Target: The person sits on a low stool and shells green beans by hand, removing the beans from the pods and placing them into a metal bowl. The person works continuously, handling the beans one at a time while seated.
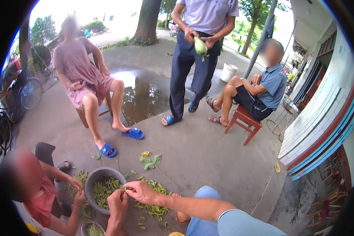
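Observation:
My left hand point(118, 203) and my right hand point(143, 192) meet at the right rim of a grey plastic basin point(90, 188). Their fingertips pinch a small green bean pod point(126, 189), mostly hidden by the fingers. Green bean pods point(101, 193) lie inside the basin. Beneath and beyond my right hand, more pods point(157, 208) are heaped loose on the concrete. A metal bowl point(93, 229) of shelled green beans stands left of my left forearm, cut off by the lower edge.
At the left, a person in red point(42, 203) works over another pod pile point(81, 177). A person sits on a wooden chair point(109, 101), another on a red stool point(244, 121); between them one stands holding a pale green gourd point(200, 45). Leaves point(150, 162) and a puddle point(141, 100) lie ahead.

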`<move>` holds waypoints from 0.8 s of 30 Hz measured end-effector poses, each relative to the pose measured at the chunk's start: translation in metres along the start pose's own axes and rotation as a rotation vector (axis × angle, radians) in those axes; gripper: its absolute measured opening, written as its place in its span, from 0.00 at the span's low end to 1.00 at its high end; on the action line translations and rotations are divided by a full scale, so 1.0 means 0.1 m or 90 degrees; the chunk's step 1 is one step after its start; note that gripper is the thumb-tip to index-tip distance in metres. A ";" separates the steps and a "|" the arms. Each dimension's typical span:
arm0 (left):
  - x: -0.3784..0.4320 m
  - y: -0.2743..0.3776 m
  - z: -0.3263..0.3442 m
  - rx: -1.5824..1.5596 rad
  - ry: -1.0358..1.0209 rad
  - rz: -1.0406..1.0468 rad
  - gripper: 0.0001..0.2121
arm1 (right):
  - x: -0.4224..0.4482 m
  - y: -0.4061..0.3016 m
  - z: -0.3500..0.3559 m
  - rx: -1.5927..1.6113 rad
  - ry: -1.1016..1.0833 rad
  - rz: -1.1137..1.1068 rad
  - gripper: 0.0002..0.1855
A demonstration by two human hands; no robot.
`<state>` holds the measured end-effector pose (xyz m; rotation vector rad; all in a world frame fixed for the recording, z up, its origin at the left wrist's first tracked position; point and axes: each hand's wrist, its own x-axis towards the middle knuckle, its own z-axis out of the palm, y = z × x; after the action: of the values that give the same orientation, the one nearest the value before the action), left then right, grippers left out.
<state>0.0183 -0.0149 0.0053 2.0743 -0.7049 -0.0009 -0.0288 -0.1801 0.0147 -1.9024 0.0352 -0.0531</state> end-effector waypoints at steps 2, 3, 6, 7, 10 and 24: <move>-0.02 0.03 -0.01 -0.033 -0.023 -0.047 0.06 | -0.04 -0.02 -0.04 0.052 -0.004 -0.005 0.14; -0.04 0.03 -0.04 -0.046 -0.022 -0.029 0.06 | -0.04 -0.04 -0.03 0.086 -0.012 -0.007 0.14; -0.02 0.00 -0.04 -0.041 -0.039 -0.012 0.06 | -0.01 -0.06 -0.12 0.079 -0.074 0.022 0.17; -0.02 -0.01 -0.05 -0.047 -0.038 -0.014 0.06 | -0.01 -0.04 -0.12 0.095 -0.080 0.028 0.17; -0.02 0.03 -0.06 -0.074 -0.040 -0.033 0.05 | 0.04 0.04 -0.10 0.098 -0.107 0.028 0.16; -0.07 -0.06 0.00 0.101 -0.033 0.086 0.05 | -0.02 0.01 0.05 -0.001 -0.070 0.050 0.14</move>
<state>0.0152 -0.0092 -0.0016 2.1803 -0.9009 0.0801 -0.0301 -0.1760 0.0117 -1.9001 0.0360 0.1050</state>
